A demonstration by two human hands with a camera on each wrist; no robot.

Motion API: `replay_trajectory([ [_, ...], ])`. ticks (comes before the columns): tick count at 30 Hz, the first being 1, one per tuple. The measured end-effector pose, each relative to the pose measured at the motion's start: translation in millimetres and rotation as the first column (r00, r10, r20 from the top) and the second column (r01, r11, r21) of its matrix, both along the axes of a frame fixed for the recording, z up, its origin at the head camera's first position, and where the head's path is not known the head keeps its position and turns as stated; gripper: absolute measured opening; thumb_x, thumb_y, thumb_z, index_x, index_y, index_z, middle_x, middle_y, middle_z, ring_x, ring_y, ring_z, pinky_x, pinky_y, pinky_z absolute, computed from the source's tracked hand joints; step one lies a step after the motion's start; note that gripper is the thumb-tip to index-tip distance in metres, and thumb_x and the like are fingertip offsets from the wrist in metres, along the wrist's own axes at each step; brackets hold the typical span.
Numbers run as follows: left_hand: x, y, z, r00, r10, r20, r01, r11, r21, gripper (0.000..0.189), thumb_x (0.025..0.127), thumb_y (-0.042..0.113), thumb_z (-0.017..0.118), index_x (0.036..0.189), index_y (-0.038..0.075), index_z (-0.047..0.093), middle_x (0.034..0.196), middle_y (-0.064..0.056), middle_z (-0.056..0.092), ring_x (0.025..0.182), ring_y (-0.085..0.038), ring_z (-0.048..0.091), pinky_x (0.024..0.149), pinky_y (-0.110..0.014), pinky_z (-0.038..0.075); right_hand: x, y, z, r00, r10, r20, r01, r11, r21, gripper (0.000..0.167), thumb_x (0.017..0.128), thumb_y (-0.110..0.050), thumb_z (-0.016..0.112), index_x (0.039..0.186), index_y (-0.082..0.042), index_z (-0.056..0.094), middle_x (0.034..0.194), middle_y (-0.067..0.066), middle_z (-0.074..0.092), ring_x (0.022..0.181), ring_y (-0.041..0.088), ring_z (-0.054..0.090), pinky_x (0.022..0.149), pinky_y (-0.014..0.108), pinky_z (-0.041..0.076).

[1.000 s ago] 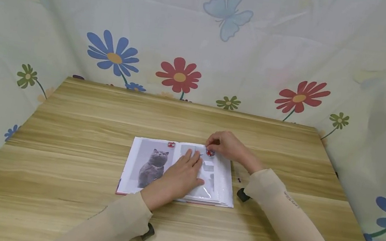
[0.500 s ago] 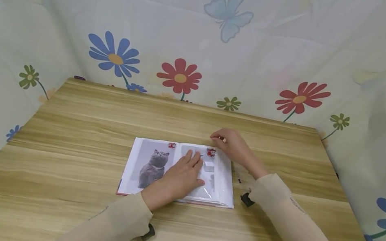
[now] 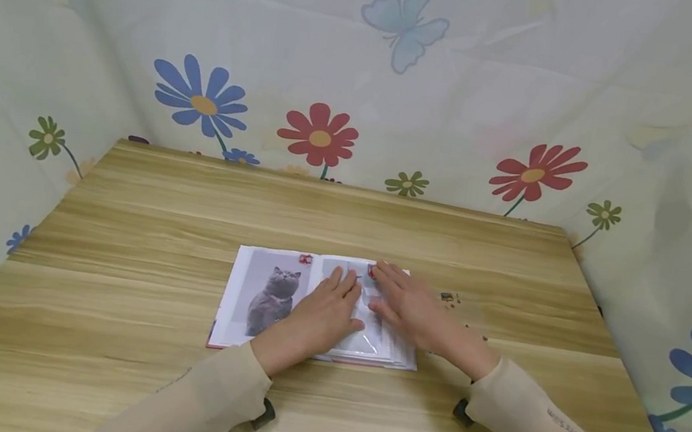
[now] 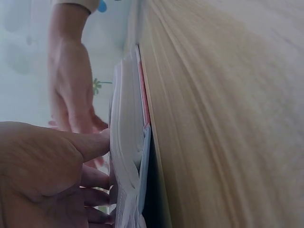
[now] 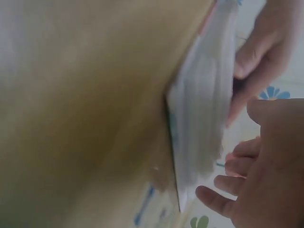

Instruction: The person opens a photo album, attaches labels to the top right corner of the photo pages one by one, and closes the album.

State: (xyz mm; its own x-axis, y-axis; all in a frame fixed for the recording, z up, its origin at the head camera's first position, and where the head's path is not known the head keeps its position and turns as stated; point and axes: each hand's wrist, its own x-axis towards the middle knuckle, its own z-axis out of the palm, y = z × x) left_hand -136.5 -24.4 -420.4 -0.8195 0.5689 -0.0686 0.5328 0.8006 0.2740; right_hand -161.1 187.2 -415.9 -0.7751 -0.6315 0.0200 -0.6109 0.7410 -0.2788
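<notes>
An open photo album (image 3: 230, 329) lies on the table, with a grey cat photo (image 3: 273, 302) on its left page. A small red sticker (image 3: 306, 260) sits at that photo's upper right corner. My left hand (image 3: 321, 316) rests with spread fingers on the right page, and its thumb touches the page in the left wrist view. My right hand (image 3: 415, 313) reaches over the right page's outer side with fingers extended, holding nothing. Its fingertips lie at a second red sticker (image 3: 371, 271), partly covering it. In the right wrist view, the album's page edges (image 5: 202, 109) show beside this hand.
A clear sheet with small coloured stickers (image 3: 447, 298) lies right of the album, partly under my right forearm. The wooden table (image 3: 153, 218) meets a flower-patterned cloth (image 3: 266, 28) at the back and sides.
My right hand was curled above the album's top edge; it has come down onto the right page and its fingers have straightened. The sticker sheet now shows more. My left hand stays put.
</notes>
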Motion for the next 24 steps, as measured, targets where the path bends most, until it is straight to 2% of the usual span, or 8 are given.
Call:
replay_trajectory([
  [5, 0.5, 0.1, -1.4, 1.0, 0.001, 0.006, -0.001, 1.0, 0.0, 0.066, 0.105, 0.036, 0.06, 0.152, -0.007, 0.043, 0.162, -0.027, 0.032, 0.152, -0.044, 0.023, 0.124, -0.048, 0.024, 7.5, -5, -6.5, 0.998, -0.032, 0.056, 0.026, 0.994, 0.104, 0.07, 0.108, -0.043, 0.05, 0.161, -0.001, 0.031, 0.169, 0.015, 0.024, 0.155, 0.037, 0.022, 0.117, 0.063, 0.031],
  [9, 1.3, -0.1, -0.8, 1.0, -0.006, -0.005, 0.006, 1.0, 0.002, 0.066, 0.105, 0.036, 0.06, 0.151, -0.008, 0.044, 0.161, -0.027, 0.034, 0.152, -0.045, 0.025, 0.123, -0.048, 0.025, 8.2, -7, -3.8, 0.995, -0.063, 0.083, 0.054, 0.994, 0.099, 0.068, 0.109, -0.044, 0.049, 0.16, -0.002, 0.034, 0.169, 0.014, 0.024, 0.155, 0.037, 0.021, 0.115, 0.066, 0.03],
  [13, 1.1, 0.0, -0.4, 1.0, -0.012, -0.014, 0.012, 1.0, 0.0, 0.066, 0.105, 0.037, 0.06, 0.151, -0.008, 0.044, 0.161, -0.028, 0.034, 0.152, -0.045, 0.025, 0.123, -0.048, 0.025, 5.3, -9, -1.4, 0.991, -0.092, 0.1, 0.083, 0.992, 0.092, 0.067, 0.109, -0.044, 0.049, 0.16, -0.003, 0.035, 0.168, 0.015, 0.027, 0.155, 0.037, 0.022, 0.115, 0.068, 0.03],
  [24, 0.4, 0.1, 0.8, 1.0, -0.008, -0.021, 0.008, 1.0, -0.011, 0.066, 0.105, 0.037, 0.06, 0.151, -0.007, 0.045, 0.161, -0.027, 0.034, 0.152, -0.044, 0.026, 0.123, -0.048, 0.026, -7.5, -13, 9.1, 0.981, -0.136, 0.136, 0.109, 0.976, 0.191, 0.066, 0.11, -0.044, 0.044, 0.161, -0.003, 0.032, 0.168, 0.015, 0.025, 0.154, 0.04, 0.023, 0.115, 0.07, 0.026],
])
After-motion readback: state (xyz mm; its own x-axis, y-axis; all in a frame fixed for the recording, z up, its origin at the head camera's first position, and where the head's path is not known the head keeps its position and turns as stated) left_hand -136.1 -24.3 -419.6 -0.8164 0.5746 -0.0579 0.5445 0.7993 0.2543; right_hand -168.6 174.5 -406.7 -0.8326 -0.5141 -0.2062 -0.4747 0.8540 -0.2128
